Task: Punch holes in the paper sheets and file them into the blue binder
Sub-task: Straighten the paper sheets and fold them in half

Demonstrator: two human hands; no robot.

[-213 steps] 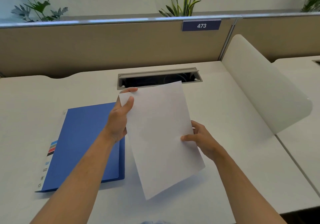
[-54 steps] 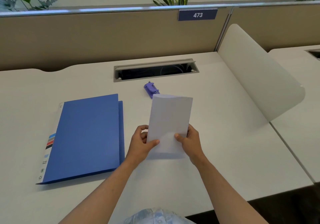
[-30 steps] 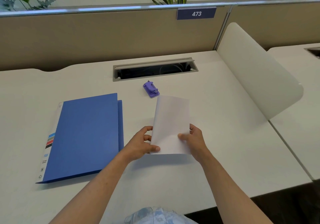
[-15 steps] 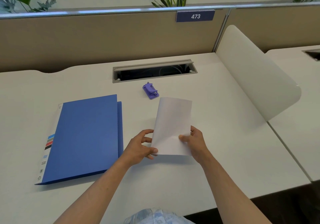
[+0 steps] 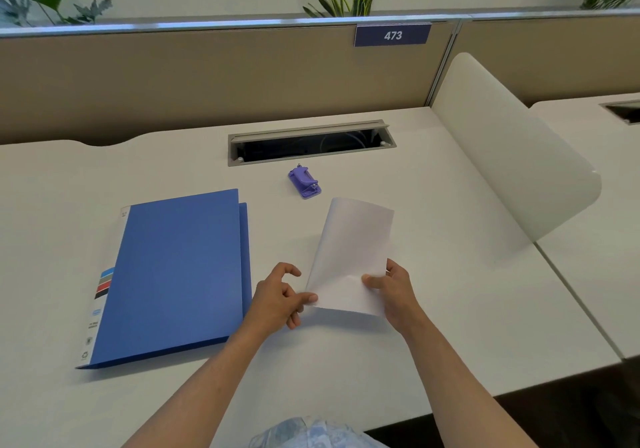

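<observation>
— What have you got hold of?

— A folded white paper sheet (image 5: 351, 257). My right hand (image 5: 393, 292) grips its near right edge, thumb on top; my left hand (image 5: 280, 297) pinches the near left corner, other fingers loosely curled.

— Is it flat on the white desk (image 5: 433, 309)?

— Its far end lifts, I think. The closed blue plastic binder (image 5: 173, 274) lies left of my left hand, the small purple hole punch (image 5: 304, 181) beyond the sheet

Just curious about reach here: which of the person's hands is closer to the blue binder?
Left. The left hand sits just beside the blue binder, near its right edge, pinching the folded paper. The right hand grips the paper's far side, further away.
</observation>
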